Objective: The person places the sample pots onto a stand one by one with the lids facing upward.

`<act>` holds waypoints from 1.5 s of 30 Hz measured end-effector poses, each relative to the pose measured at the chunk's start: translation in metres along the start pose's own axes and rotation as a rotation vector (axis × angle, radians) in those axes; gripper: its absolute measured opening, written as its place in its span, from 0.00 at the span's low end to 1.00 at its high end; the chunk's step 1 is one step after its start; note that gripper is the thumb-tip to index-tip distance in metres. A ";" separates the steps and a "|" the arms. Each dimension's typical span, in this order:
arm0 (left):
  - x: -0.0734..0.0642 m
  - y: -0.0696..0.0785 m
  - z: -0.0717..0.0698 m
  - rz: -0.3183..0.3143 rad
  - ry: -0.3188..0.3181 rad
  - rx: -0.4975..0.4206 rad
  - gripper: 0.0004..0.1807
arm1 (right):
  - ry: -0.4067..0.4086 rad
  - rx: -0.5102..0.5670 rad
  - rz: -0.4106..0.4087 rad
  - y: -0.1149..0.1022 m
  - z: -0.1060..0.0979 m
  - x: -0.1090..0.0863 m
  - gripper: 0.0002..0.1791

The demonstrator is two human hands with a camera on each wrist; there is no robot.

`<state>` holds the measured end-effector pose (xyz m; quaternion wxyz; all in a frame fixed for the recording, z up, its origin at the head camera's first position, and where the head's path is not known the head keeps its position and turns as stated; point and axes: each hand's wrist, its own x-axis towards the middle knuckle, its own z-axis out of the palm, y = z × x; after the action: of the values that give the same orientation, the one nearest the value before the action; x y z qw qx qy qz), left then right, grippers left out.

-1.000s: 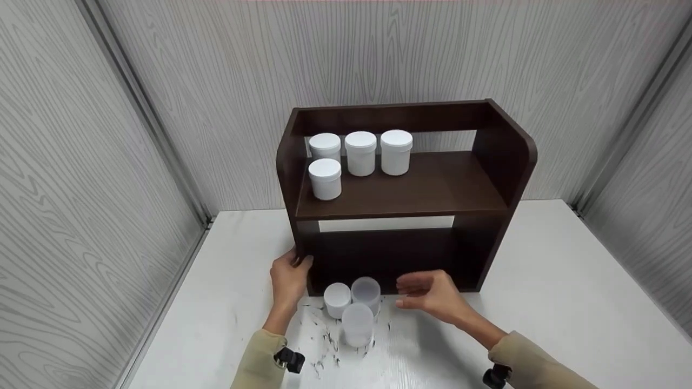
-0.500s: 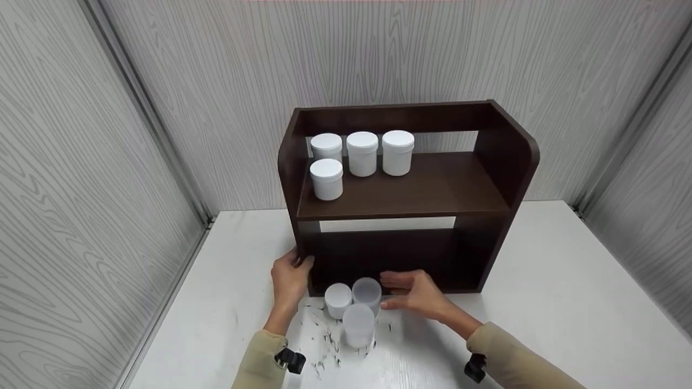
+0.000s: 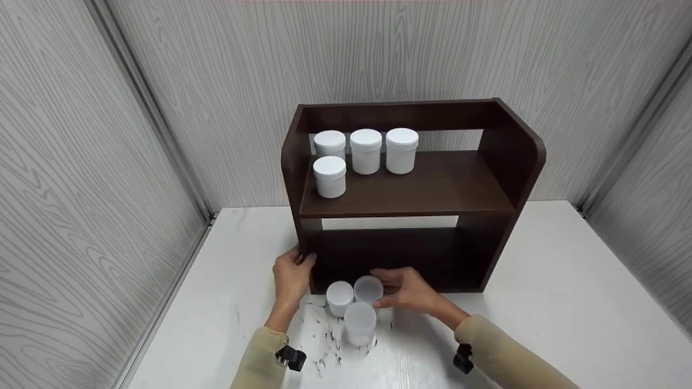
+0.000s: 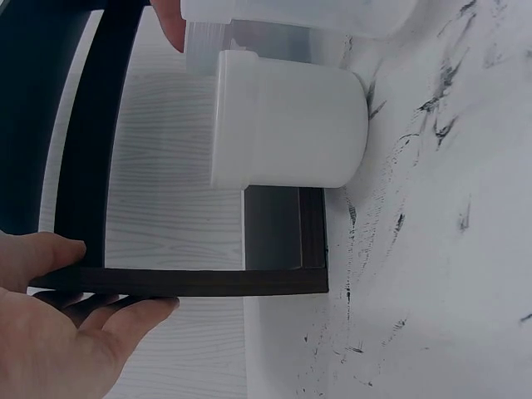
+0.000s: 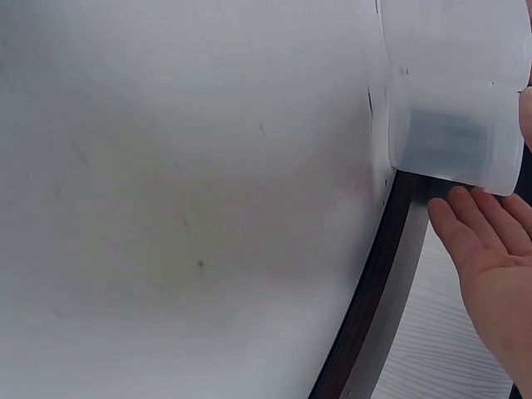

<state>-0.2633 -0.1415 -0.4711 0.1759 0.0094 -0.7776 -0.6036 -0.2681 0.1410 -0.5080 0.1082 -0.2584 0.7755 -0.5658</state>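
Note:
My left hand [image 3: 292,278] grips the lower left side panel of a dark brown two-tier shelf [image 3: 411,194], thumb inside and fingers outside, as the left wrist view also shows. Three jars stand close together at the shelf's front edge: a white lidded jar [image 3: 340,298], a translucent jar [image 3: 368,289] behind on the right, and another translucent jar [image 3: 360,322] in front. My right hand [image 3: 408,290] is at the rear translucent jar, thumb in front and fingers behind. In the right wrist view those fingers [image 5: 478,224] are fairly straight; whether they touch the jar is unclear.
Several white lidded jars [image 3: 366,151] stand on the upper tier, towards its left. Dark scuff marks lie on the white table [image 3: 238,324]. Wood-grain panels [image 3: 216,81] close off the back and both sides.
My right hand has moved left, from beside the jars to around the rear translucent one. My left hand keeps its grip on the shelf, and the jars stand as before.

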 end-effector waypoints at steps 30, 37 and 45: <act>0.002 -0.002 0.001 -0.004 -0.002 0.003 0.25 | 0.017 0.007 -0.032 0.012 -0.002 -0.010 0.41; 0.002 -0.001 0.001 -0.008 0.006 0.010 0.25 | 0.026 0.017 -0.015 0.013 -0.005 -0.014 0.41; 0.002 0.000 0.000 -0.018 0.014 0.016 0.25 | 0.006 0.049 -0.022 0.012 -0.010 -0.027 0.40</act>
<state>-0.2651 -0.1421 -0.4709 0.1757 0.0220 -0.7810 -0.5989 -0.2530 0.1661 -0.5190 0.1059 -0.2627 0.7589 -0.5864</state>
